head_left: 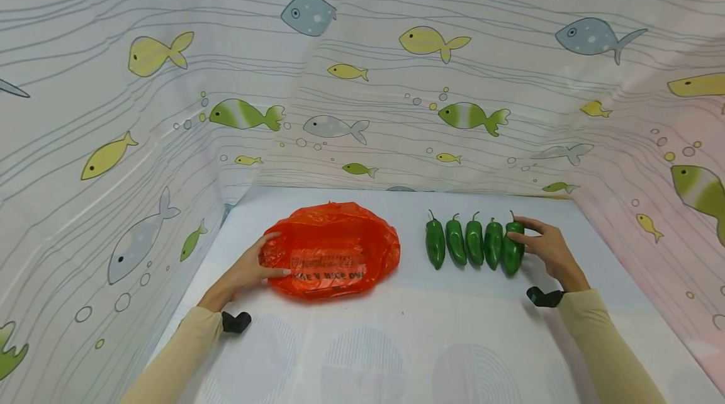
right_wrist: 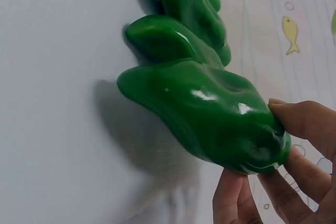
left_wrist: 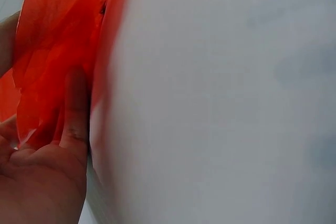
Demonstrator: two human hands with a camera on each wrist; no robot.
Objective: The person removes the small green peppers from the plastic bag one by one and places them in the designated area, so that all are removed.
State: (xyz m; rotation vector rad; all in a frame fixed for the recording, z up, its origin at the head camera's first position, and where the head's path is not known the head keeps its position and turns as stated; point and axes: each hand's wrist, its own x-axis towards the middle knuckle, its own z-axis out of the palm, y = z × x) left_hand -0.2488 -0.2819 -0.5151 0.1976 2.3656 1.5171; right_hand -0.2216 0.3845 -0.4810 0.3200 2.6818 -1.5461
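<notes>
A red-orange plastic bag [head_left: 328, 253] with dark printing lies with its mouth spread wide. At its left end my left hand [head_left: 249, 269] grips the side, and in the left wrist view the thumb [left_wrist: 76, 106] lies along the thin plastic [left_wrist: 58, 40]. To the right, several glossy green peppers stand side by side in a row. My right hand [head_left: 544, 246] holds the rightmost pepper [head_left: 513, 256] near its stem end. The right wrist view shows thumb and fingers around the thick end of this pepper [right_wrist: 205, 114], its tip pointing away from the hand.
The other peppers [head_left: 474, 243] sit close to the left of the held one, stems toward the back. A white table [head_left: 396, 335] with pale circles lies under everything. Fish-patterned sheets [head_left: 391, 95] rise behind and on both sides.
</notes>
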